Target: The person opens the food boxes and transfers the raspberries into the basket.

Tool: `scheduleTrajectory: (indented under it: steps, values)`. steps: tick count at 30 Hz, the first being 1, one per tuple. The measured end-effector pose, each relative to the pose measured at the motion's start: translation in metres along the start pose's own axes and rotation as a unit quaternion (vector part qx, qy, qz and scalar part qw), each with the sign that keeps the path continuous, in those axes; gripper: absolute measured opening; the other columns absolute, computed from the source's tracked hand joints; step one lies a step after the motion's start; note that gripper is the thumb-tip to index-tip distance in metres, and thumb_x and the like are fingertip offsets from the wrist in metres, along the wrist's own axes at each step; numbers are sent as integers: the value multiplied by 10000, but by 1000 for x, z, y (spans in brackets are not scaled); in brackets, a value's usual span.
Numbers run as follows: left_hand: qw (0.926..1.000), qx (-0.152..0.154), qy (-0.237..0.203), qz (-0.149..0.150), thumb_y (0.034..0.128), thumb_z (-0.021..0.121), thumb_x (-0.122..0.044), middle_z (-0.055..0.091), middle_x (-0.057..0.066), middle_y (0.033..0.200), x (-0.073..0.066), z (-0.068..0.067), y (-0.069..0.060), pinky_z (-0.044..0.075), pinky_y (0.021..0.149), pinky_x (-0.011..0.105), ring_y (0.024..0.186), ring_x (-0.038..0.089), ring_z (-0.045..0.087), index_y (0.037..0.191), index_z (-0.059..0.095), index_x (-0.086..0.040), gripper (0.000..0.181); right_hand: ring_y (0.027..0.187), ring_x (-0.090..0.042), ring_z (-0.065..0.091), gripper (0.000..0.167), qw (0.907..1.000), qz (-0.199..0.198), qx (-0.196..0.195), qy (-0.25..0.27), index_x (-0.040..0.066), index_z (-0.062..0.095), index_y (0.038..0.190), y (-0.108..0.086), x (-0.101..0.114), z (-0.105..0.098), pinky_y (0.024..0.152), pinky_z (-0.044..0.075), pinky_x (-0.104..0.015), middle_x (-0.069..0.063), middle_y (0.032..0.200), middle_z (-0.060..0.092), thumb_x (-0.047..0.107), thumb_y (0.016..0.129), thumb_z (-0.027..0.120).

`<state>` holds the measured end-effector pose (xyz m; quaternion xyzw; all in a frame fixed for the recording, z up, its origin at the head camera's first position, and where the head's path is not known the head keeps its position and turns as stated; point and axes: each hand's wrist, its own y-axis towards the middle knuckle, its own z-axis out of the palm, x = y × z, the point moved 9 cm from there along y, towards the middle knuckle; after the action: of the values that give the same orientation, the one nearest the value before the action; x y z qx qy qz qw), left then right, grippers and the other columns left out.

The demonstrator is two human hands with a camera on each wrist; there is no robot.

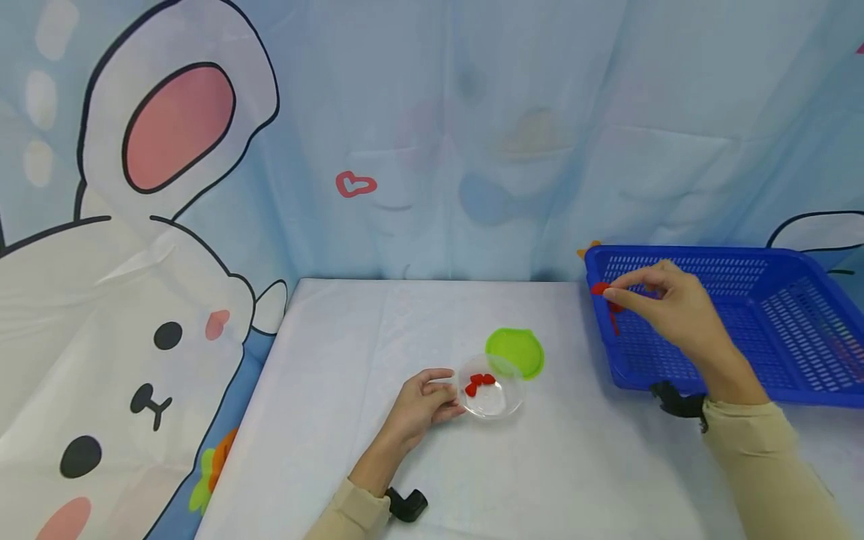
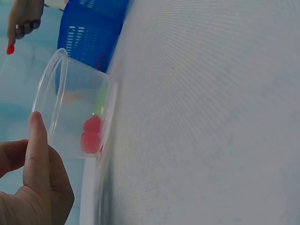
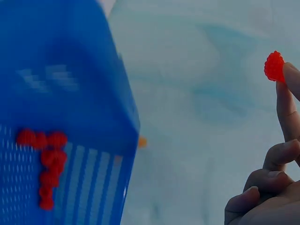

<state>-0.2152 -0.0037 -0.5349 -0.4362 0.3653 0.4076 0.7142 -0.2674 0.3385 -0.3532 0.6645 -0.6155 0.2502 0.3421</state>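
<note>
My right hand (image 1: 671, 307) pinches a red raspberry (image 3: 273, 66) between thumb and fingertip, above the near-left rim of the blue basket (image 1: 763, 259). Bumpy and bright, it looks like a toy piece. On the white table, my left hand (image 1: 421, 412) holds the left side of a clear plastic cup (image 1: 506, 405), with a fingertip at its rim in the left wrist view. At the bottom of the cup lie several red raspberries (image 2: 90, 142). Partly behind the cup is a flat green lid (image 1: 520, 349).
More red raspberries (image 3: 49, 178) sit inside the basket along its left side. The basket stands at the table's right end. A blue cartoon-printed curtain (image 1: 418, 135) hangs behind the white tabletop (image 1: 351, 337).
</note>
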Motion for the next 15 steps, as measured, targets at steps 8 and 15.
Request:
scheduleTrajectory:
  steps: [8, 15]
  values:
    - [10000, -22, 28, -14, 949, 653, 20, 625, 204, 1028, 0, -1, -1, 609, 803, 370, 814, 191, 652, 1316, 547, 39, 382, 1232, -439, 345, 579, 9984, 563, 10, -86, 23, 683, 1209, 31, -44, -42, 919, 366, -643, -178, 1456, 382, 528, 926, 661]
    - [10000, -4, -22, -22, 950, 652, 19, 626, 191, 1022, -1, -1, -2, 610, 806, 373, 817, 191, 649, 1320, 541, 43, 387, 1375, -558, 197, 822, 9897, 1363, 323, -310, -25, 559, 1340, 53, -112, -53, 957, 290, -775, -303, 1586, 185, 662, 892, 600]
